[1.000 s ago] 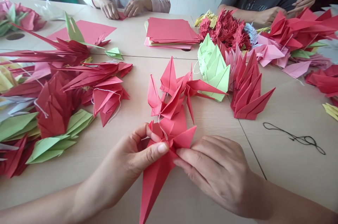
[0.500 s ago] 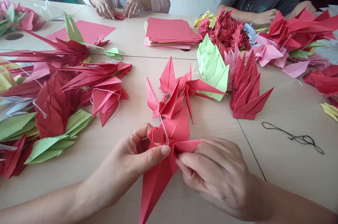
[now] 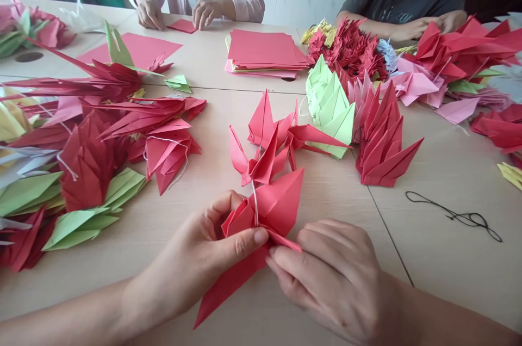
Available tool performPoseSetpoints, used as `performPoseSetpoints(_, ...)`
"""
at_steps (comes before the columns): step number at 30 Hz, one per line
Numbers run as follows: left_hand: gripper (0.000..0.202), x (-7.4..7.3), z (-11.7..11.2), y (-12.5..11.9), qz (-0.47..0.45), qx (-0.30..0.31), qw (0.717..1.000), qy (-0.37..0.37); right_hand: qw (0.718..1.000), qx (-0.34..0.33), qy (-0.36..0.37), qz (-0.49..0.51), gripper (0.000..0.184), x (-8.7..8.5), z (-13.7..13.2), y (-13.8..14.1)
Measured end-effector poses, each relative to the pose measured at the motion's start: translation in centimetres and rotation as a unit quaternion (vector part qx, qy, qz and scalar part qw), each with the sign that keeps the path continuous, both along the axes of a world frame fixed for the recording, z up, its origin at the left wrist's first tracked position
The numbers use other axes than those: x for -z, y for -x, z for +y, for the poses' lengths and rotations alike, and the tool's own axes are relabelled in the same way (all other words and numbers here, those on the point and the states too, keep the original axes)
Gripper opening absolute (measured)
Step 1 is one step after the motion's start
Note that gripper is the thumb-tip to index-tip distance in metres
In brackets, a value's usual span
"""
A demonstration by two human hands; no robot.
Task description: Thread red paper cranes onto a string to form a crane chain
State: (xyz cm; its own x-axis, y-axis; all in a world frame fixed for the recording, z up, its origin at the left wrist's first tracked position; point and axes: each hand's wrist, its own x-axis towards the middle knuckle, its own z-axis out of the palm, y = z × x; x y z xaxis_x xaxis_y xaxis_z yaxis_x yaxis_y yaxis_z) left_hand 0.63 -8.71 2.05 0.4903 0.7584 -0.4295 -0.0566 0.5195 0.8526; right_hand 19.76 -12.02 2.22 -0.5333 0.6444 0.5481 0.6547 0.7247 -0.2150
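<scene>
Between my two hands is a red origami crane (image 3: 281, 199), its long point hanging down to the lower left. My left hand (image 3: 212, 251) pinches it, the thumb pressed on its middle and the fingers behind. With closed fingers, my right hand (image 3: 334, 270) grips the crane's narrow right-hand fold; the fingertips are partly hidden. A white string (image 3: 255, 204) runs from the crane's middle up to more red folded cranes (image 3: 263, 158) lying just beyond it on the table.
Red and green folded paper (image 3: 87, 166) is heaped at left. A stack of red sheets (image 3: 265, 48) lies ahead. Green folded pieces (image 3: 330, 104) and red ones (image 3: 379, 144) stand to the right, near a black cord (image 3: 460, 215). Across the table, a person's hands (image 3: 207, 11) rest by a red square.
The held crane has turned, its long point swinging to the left and its upper wing to the right. Across the table, a person's hands have parted around a small red square.
</scene>
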Motion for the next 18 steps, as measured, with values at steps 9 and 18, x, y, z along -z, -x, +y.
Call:
performPoseSetpoints(9, 0.018, 0.1, 0.7, 0.7, -0.014, 0.064, 0.993, -0.101, 0.99, -0.011, 0.11, 0.087, 0.013, 0.2, 1.3, -0.7)
performPoseSetpoints(18, 0.023, 1.0, -0.3, 0.4, -0.029, 0.084, 0.995, -0.036, 0.994, -0.032, 0.104, 0.026, 0.035, 0.0, 1.0, -0.7)
